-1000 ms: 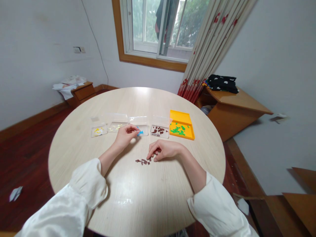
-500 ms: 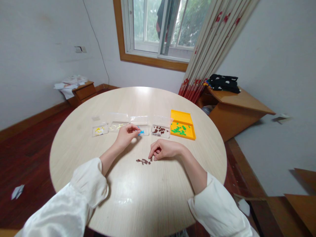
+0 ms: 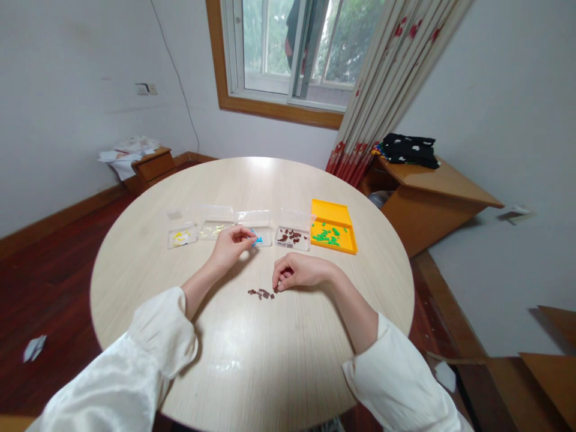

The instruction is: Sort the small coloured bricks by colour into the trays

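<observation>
Over the clear box of blue bricks (image 3: 265, 236), my left hand (image 3: 233, 246) is closed in a pinch. Blue bits show right at its fingertips, but whether one is between them is hidden. My right hand (image 3: 299, 270) is closed too, thumb and forefinger pinching a small dark brown brick (image 3: 276, 290) just above the table. Beside those fingertips, to the left, lies a loose cluster of small brown bricks (image 3: 264, 294), some flat and studded-looking. Behind the right hand, an open clear box (image 3: 293, 246) holds more brown bricks.
A yellow case (image 3: 330, 210) with green bricks lies open at the right end of the row. Two clear boxes, one with yellow bricks (image 3: 182, 237) and one with pale yellow bricks (image 3: 212, 230), stand left. All rest on a round table (image 3: 243, 372).
My right fingers have closed in on the brown brick beside the cluster, and less of it shows now. The left hand has stayed in place.
</observation>
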Available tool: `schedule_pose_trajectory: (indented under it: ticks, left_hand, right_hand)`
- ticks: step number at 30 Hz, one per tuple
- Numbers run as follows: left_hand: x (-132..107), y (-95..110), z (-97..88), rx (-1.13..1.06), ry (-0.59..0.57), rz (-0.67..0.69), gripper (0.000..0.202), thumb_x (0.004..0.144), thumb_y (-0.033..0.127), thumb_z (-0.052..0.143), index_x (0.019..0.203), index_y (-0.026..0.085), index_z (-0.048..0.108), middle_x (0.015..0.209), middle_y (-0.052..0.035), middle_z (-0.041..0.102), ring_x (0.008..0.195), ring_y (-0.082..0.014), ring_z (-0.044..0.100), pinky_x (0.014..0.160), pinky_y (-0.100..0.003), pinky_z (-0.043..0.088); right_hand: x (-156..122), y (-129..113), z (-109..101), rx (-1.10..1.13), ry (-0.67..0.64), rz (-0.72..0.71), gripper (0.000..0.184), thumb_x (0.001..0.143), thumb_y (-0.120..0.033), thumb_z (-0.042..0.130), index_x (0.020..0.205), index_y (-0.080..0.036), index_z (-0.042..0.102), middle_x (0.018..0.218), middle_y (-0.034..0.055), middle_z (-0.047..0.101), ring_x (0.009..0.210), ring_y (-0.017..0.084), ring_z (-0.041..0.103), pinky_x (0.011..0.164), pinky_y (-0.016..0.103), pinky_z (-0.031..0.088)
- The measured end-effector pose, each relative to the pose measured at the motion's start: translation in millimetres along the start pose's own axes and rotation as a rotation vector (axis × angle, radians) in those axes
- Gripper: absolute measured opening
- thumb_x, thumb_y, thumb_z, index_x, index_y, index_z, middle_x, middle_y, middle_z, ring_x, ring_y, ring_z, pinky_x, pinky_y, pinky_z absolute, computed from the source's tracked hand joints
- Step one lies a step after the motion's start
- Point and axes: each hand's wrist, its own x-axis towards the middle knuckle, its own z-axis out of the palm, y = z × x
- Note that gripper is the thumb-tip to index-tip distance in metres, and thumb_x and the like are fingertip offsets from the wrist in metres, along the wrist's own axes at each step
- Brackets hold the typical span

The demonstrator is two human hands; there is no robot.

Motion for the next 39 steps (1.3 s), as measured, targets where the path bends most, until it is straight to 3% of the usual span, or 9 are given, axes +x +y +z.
schedule_pose_trajectory:
  ticks: [3, 10, 15, 18, 26, 39]
  left_hand:
    - [-1, 0, 0.8, 0.028, -0.038, 0.017, 0.011, 0.059, 0.022, 0.071, 0.066, 0.015, 0.065, 0.064, -0.0016, 0.063, 0.058, -0.0108, 0.055, 0.058, -0.025, 0.042]
    - [-4, 3, 3.2, 0.148, -0.238, 0.018, 0.008, 0.066, 0.022, 0.065, 0.068, 0.014, 0.064, 0.06, 0.0005, 0.06, 0.052, -0.0077, 0.049, 0.054, -0.022, 0.039]
    - [-8, 4, 4.7, 0.209, -0.37, -0.009, 0.013, 0.07, 0.026, 0.064, 0.073, 0.013, 0.064, 0.062, -0.0001, 0.061, 0.054, -0.0085, 0.051, 0.052, -0.021, 0.039]
    - [-9, 1, 6.3, 0.18, -0.445, -0.037, 0.017, 0.068, 0.027, 0.067, 0.076, 0.012, 0.064, 0.069, -0.0026, 0.066, 0.061, -0.0105, 0.057, 0.057, -0.022, 0.043]
    - [-7, -5, 5.3, 0.216, -0.459, -0.045, 0.017, 0.068, 0.027, 0.068, 0.075, 0.012, 0.066, 0.072, -0.0041, 0.068, 0.064, -0.0117, 0.058, 0.061, -0.024, 0.044]
    - [-5, -12, 4.1, 0.172, -0.459, -0.048, 0.017, 0.068, 0.027, 0.068, 0.076, 0.012, 0.066, 0.072, -0.0042, 0.068, 0.065, -0.0123, 0.058, 0.063, -0.025, 0.043]
  right_hand:
    - [0, -1, 1, 0.043, 0.022, 0.026, 0.009, 0.074, -0.018, 0.064, 0.079, -0.013, 0.069, 0.061, -0.0036, 0.053, 0.056, 0.007, 0.04, 0.052, 0.02, 0.031]
    - [5, -2, 6, 0.164, 0.234, 0.057, 0.007, 0.078, -0.01, 0.055, 0.08, -0.014, 0.061, 0.071, -0.0003, 0.06, 0.065, 0.009, 0.052, 0.064, 0.022, 0.04]
    - [12, 3, 10, 0.321, 0.372, 0.054, 0.008, 0.077, -0.01, 0.053, 0.081, -0.015, 0.058, 0.064, -0.003, 0.056, 0.057, 0.008, 0.05, 0.055, 0.021, 0.039]
    - [17, 6, 11, 0.343, 0.476, 0.011, 0.006, 0.075, -0.011, 0.056, 0.078, -0.014, 0.059, 0.063, -0.0025, 0.057, 0.059, 0.008, 0.053, 0.058, 0.021, 0.041]
    - [23, 9, 14, 0.377, 0.646, -0.049, 0.005, 0.069, -0.014, 0.063, 0.074, -0.014, 0.062, 0.065, -0.0013, 0.062, 0.06, 0.009, 0.059, 0.061, 0.023, 0.046]
    - [22, 12, 14, 0.44, 0.591, -0.044, 0.011, 0.077, -0.013, 0.056, 0.082, -0.013, 0.065, 0.066, 0.0017, 0.065, 0.063, 0.01, 0.062, 0.067, 0.026, 0.05]
